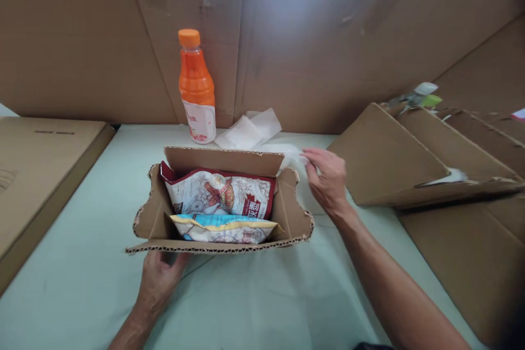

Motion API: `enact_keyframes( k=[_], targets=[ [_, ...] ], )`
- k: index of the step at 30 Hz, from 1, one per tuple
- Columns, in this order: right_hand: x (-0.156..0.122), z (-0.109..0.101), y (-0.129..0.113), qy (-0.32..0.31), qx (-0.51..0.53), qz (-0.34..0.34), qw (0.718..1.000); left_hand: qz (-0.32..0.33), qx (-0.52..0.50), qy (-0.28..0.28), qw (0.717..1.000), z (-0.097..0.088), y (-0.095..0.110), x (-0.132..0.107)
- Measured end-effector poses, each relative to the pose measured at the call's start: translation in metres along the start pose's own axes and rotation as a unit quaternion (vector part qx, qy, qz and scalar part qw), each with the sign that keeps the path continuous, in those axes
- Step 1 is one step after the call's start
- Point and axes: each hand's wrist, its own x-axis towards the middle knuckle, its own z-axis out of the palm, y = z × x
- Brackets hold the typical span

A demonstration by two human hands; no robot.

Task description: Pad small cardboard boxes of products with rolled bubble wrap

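A small open cardboard box (223, 159) sits in front of me with its flaps up. Inside lie a dark red and white snack pouch (221, 194) and, nearer to me, a blue, yellow and white packet (225, 228). My left hand (159, 279) grips the near side of the box from below; the front flap hides its fingertips. To the right of the box, my right hand (328, 175) pinches a thin translucent plastic bag (289, 154) between thumb and fingers. That plastic spreads behind and beside the box, partly hidden by it.
An orange-capped drink bottle (197, 93) stands behind the box, beside folded white sheets (250, 130). A large carton (45, 169) is at left. On the right, an open divided carton (394, 158) holds a white-capped item (425, 88). Cardboard walls (295, 38) close off the back.
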Motion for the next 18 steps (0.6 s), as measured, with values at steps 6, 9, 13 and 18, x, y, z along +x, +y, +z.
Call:
enact_keyframes(
  k=[6, 9, 13, 18],
  targets=[
    [-0.096, -0.076, -0.05, -0.072, 0.041, -0.047, 0.995, 0.0, -0.073, 0.0, 0.997, 0.002, 0.013, 0.001],
    [-0.114, -0.064, -0.097, -0.152, 0.172, -0.024, 0.973, 0.019, -0.102, -0.011, 0.995, 0.002, 0.022, 0.001],
    [-0.106, -0.035, -0.128, -0.16, 0.243, 0.056, 0.955, 0.022, -0.107, -0.02, 0.994, -0.002, 0.033, 0.014],
    [-0.105, -0.04, -0.099, -0.15, 0.171, 0.014, 0.974, 0.012, -0.181, -0.032, 0.983, -0.006, 0.037, 0.027]
  ],
)
